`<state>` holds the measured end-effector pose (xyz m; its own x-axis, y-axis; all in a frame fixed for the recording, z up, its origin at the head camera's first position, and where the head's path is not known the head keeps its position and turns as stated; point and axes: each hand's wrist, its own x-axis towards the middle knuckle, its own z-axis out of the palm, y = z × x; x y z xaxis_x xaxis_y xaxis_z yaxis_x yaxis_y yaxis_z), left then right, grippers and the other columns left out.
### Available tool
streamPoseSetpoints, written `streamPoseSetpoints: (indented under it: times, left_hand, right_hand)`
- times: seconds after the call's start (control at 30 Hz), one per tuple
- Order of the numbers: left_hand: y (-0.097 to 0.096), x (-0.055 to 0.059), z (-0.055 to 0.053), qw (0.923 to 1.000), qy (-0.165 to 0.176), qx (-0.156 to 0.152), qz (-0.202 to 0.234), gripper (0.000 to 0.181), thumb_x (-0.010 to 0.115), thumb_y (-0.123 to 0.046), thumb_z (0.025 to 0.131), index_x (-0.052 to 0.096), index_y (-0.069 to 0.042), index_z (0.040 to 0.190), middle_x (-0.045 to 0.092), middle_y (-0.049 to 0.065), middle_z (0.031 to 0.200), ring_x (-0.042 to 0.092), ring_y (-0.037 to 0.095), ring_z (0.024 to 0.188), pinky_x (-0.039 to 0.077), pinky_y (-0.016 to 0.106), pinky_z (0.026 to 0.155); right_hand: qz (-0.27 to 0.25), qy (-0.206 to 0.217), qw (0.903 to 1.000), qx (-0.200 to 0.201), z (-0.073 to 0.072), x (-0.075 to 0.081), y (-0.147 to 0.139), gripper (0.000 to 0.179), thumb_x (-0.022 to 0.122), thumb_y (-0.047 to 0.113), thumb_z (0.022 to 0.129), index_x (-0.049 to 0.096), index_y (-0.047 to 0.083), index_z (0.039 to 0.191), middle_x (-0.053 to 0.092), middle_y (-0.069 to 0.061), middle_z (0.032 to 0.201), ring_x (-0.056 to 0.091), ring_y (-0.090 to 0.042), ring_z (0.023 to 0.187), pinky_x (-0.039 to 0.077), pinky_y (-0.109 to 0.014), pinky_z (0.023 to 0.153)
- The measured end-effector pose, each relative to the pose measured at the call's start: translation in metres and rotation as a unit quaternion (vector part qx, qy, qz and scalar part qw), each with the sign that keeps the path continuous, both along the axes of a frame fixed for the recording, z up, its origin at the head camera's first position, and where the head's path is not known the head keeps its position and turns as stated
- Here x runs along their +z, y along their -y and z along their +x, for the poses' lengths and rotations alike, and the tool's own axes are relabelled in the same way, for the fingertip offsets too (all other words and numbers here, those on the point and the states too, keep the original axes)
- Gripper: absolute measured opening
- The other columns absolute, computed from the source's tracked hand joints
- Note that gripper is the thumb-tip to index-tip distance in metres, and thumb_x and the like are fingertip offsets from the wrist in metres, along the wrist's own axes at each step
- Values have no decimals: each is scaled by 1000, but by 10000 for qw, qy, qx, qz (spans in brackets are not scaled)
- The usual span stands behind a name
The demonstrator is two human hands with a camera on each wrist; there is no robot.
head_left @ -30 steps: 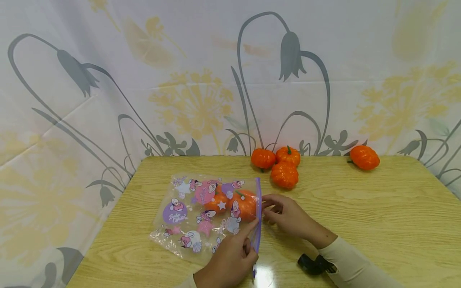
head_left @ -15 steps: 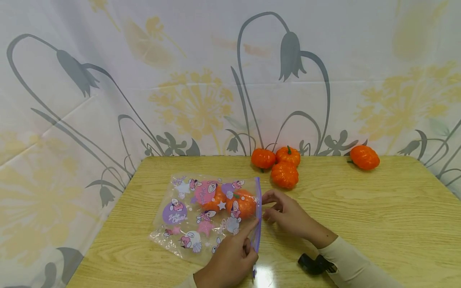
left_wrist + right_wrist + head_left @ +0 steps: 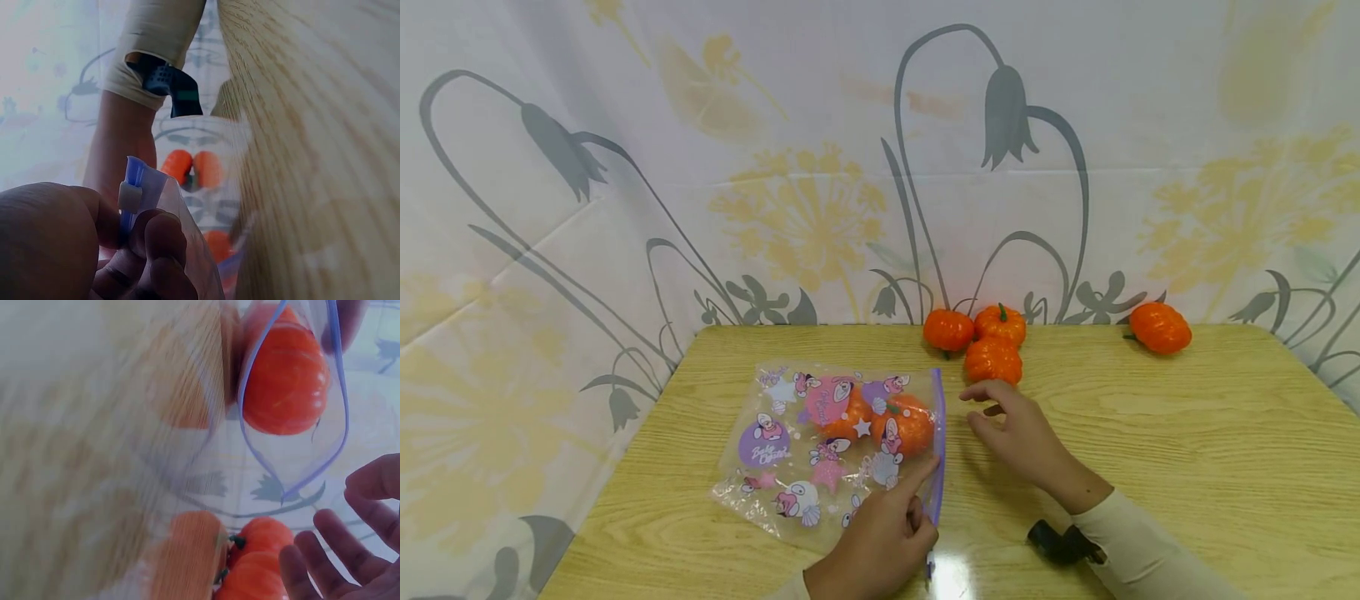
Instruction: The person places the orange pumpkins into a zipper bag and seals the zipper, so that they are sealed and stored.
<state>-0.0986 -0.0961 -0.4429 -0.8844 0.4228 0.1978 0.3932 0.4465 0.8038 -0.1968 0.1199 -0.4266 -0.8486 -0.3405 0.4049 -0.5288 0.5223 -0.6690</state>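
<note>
A clear zip bag point(image 3: 751, 479) with cartoon prints lies on the table at centre left. Two orange toy pumpkins point(image 3: 904, 427) show through its film. My left hand point(image 3: 876, 537) pinches the bag's purple zip edge, index finger stretched along it; in the left wrist view a white slider point(image 3: 130, 197) sits beside the fingers. In the right wrist view the purple-rimmed mouth point(image 3: 340, 381) gapes around a pumpkin point(image 3: 284, 381). My right hand point(image 3: 1026, 437) holds nothing, its fingers loosely bent, right of the mouth and just in front of a nearby pumpkin point(image 3: 992, 360).
Behind that pumpkin, two more pumpkins, one on the left point(image 3: 948, 331) and one on the right point(image 3: 1002, 323), touch it near the table's back edge. Another pumpkin point(image 3: 1160, 327) lies at the back right. A flower-print cloth point(image 3: 820, 100) hangs behind the table point(image 3: 1195, 450).
My right hand has drawn away from the bag mouth, moving right and towards the back pumpkins. The bagged pumpkins shifted slightly left earlier. My left hand stays at the zip edge.
</note>
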Motion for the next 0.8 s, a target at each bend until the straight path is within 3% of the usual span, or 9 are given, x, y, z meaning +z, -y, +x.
streamPoseSetpoints:
  times: [0.23, 0.43, 0.8]
  left_hand:
    - [0, 0, 1, 10000, -44, 7, -1, 74, 58, 4, 81, 41, -11, 152, 43, -15, 60, 28, -11, 46, 30, 11, 42]
    - [0, 1, 1, 10000, 71, -2, -63, 73, 58, 3, 83, 41, -12, 152, 42, -16, 60, 29, -9, 46, 30, 12, 43]
    - [0, 2, 3, 10000, 67, -2, -7, 73, 58, 3, 82, 41, -9, 152, 45, -16, 61, 31, -10, 47, 32, 11, 43]
  right_hand:
    - [602, -516, 9961, -384, -4, 3, -8, 26, 72, -2, 84, 68, 4, 109, 66, -12, 113, 58, -33, 109, 51, -53, 93]
    - [967, -838, 9902, -552, -10, 3, -14, 31, 75, 2, 82, 68, 1, 113, 55, -24, 130, 49, -46, 122, 43, -63, 101]
    - [1572, -866, 9818, -614, -13, 6, -23, 53, 79, 8, 80, 62, 1, 130, 41, -32, 147, 40, -55, 132, 39, -70, 104]
